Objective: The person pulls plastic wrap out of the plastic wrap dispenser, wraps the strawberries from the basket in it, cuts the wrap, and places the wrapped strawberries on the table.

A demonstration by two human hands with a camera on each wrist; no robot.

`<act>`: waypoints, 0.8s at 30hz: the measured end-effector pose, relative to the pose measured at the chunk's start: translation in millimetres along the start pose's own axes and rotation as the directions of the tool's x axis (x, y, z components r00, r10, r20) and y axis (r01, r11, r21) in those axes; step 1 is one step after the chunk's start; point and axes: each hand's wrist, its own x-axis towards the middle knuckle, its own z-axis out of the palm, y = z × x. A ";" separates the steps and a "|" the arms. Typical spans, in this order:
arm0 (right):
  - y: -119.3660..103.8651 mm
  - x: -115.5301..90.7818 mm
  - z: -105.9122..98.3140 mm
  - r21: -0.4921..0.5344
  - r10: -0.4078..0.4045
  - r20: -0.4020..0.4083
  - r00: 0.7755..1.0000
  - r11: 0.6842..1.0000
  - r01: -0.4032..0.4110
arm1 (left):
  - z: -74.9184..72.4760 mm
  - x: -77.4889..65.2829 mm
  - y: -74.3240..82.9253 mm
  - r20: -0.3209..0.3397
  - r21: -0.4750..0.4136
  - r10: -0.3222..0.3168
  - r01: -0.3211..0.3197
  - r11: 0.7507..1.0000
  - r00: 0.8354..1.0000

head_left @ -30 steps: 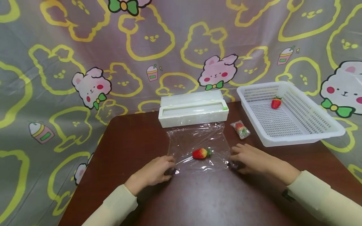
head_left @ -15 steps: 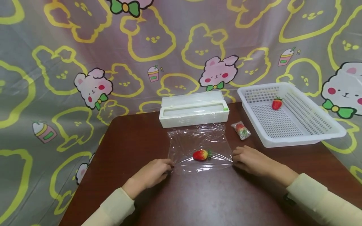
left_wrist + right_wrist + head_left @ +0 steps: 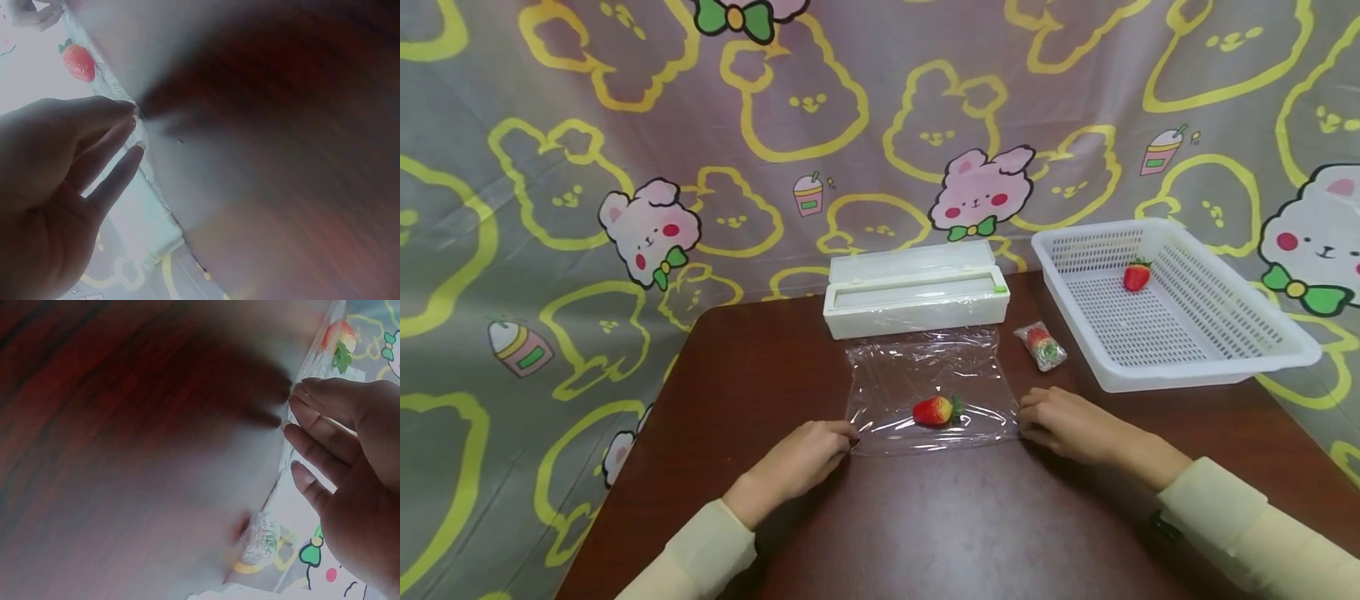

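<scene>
A sheet of clear plastic wrap (image 3: 883,387) lies spread on the table, reaching back to a white dispenser box (image 3: 917,317). One red strawberry (image 3: 932,411) with a green leafy top lies on its side upon the film. At the sheet's near left corner, my left hand (image 3: 801,462) pinches the film between thumb and fingertips. My right hand (image 3: 1067,427) pinches the near right corner. In the left wrist view, thumb and index finger of the left hand (image 3: 56,147) meet at the film's edge. The right wrist view has the right hand (image 3: 350,447) doing likewise, other fingers loosely bent.
A strawberry wrapped in film (image 3: 1042,346) lies right of the sheet. Beyond it stands a white slotted basket (image 3: 1210,372) holding one unwrapped strawberry (image 3: 1137,275). The box's lid stands raised before a patterned curtain (image 3: 850,83) behind the brown table (image 3: 760,367).
Both hands have moved slightly outward, drawing the film's near corners apart. The near edge now looks straighter and flatter. The strawberry on it has hardly moved.
</scene>
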 end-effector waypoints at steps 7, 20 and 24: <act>1.6 -2.5 -1.7 0.035 0.017 -0.017 1.000 0.999 -0.016 | -0.5 2.6 -10.0 -0.054 -0.174 0.017 -0.026 0.984 0.998; 7.7 5.8 -17.0 0.116 0.228 0.015 0.974 0.967 -0.228 | -9.8 9.5 -22.5 -0.123 -0.307 -0.087 0.046 0.951 0.989; 10.4 10.7 -19.8 0.136 0.316 0.044 0.948 0.938 -0.319 | -9.9 14.0 -25.4 -0.135 -0.313 -0.129 0.081 0.946 0.982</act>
